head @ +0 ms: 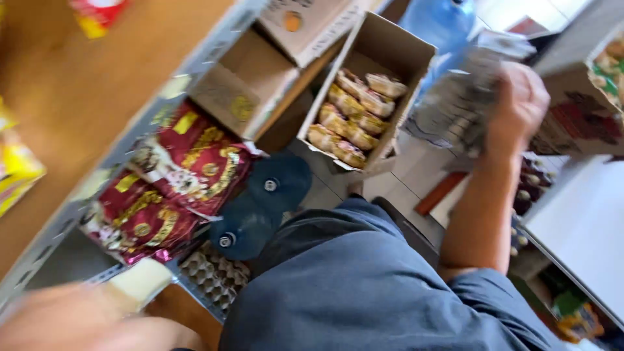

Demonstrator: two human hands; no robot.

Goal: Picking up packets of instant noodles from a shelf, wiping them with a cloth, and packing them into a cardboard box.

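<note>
My right hand (517, 104) is raised at the upper right, closed on a crumpled grey-and-clear plastic wrapper (455, 101). My left hand (71, 322) is a blur at the bottom left corner, right beside a pale cream block (140, 283) at the shelf's edge; whether it grips the block is unclear. Between the hands, on a low grey shelf, lie red and gold packets (175, 182). Two dark blue caps (260, 201) rest just right of them, above my grey shirt.
An open cardboard box (390, 49) of wrapped buns stands on the floor ahead, with brown cartons (244, 84) to its left. A grey egg tray (211, 276) sits below the caps. A blue water bottle (439, 23) stands behind the box. At right is a white counter (585, 221).
</note>
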